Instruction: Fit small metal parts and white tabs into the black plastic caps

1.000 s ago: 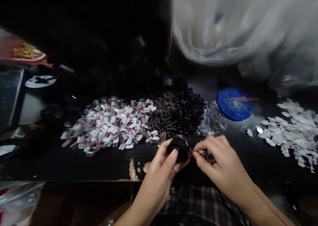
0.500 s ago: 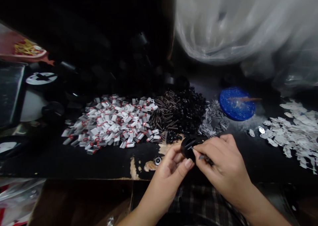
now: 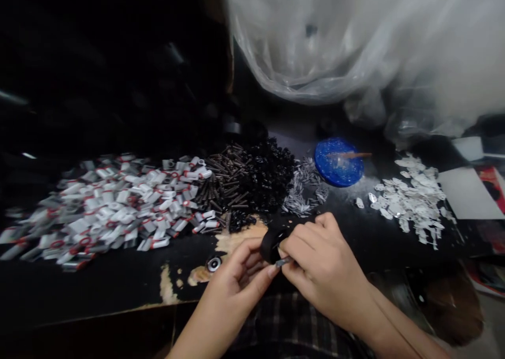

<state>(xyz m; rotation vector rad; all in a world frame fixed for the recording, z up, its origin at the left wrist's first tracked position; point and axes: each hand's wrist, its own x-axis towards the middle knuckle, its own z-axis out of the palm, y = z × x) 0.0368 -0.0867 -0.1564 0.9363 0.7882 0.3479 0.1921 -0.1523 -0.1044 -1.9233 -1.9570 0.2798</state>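
Note:
My left hand [image 3: 240, 275] pinches a small round black part [image 3: 271, 241] from below, fingers curled round it. My right hand [image 3: 315, 264] is closed over the same part from the right, thumb and forefinger pinching a small silvery metal piece [image 3: 284, 261] against it. Both hands hover just above the near edge of the black table [image 3: 118, 285]. A small round silver piece [image 3: 213, 264] lies on the table's worn patch, just left of my left hand.
Behind the hands lie heaps of small parts: white pieces with red rings [image 3: 118, 206], dark springs [image 3: 221, 182], black pieces [image 3: 268, 180], silvery strips [image 3: 303, 190] and flat white plates [image 3: 410, 196]. A blue round lid [image 3: 338, 161] and a large clear plastic bag [image 3: 355, 43] sit at the back.
The view has swung right, so the heaps sit further left. My hands have drawn slightly nearer with the black part, and the right hand now covers more of it.

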